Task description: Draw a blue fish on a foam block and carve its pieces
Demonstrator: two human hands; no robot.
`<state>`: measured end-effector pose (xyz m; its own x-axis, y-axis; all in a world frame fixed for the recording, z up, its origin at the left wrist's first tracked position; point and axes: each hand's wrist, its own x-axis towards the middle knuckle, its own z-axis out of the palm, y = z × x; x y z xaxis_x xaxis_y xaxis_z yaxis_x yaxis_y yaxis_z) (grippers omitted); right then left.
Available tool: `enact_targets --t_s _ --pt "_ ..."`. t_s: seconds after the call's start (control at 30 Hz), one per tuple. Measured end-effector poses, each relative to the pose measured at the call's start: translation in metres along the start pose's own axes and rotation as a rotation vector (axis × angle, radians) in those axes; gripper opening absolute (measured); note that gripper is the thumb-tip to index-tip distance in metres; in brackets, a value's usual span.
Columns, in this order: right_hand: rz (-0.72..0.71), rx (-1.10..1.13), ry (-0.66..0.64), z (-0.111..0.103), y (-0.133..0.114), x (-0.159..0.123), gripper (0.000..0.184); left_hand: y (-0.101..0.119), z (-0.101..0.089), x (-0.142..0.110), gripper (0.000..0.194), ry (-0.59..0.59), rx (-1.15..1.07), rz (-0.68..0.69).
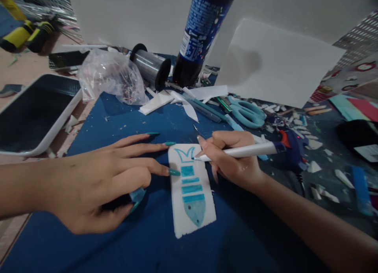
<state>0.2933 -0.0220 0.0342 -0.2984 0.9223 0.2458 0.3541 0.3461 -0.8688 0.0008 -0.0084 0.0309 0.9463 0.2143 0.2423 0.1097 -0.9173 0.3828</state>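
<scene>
A white card lies on the blue mat, with a fish drawn on it in blue: outlined tail, filled bars and a pale blue head. My left hand rests at the card's left edge, two outstretched fingertips touching it. Its index finger curls toward the thumb around a small pale blue thing, too hidden to name. In my right hand is a white marker, gripped like a pen, its tip at the tail outline. Just beyond the right fingertips, a thin dark point shows.
Behind the card lie paper strips, a blue-grey cutter and light blue scissors. A dark bottle, wire spool and plastic bag stand farther back. White scraps and a dark blue glue gun are right; a phone-like slab is left.
</scene>
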Motion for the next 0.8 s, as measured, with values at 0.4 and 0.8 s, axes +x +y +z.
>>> enact_targets --t_s 0.4,0.8 --pt "0.021 0.059 0.017 -0.0003 0.0001 0.0022 0.057 0.0001 -0.0016 -0.0012 0.027 0.026 -0.050 -0.002" --pt "0.033 0.041 0.019 0.0037 0.0015 0.0039 0.063 0.0001 -0.0013 -0.0009 0.022 0.014 -0.001 0.007"
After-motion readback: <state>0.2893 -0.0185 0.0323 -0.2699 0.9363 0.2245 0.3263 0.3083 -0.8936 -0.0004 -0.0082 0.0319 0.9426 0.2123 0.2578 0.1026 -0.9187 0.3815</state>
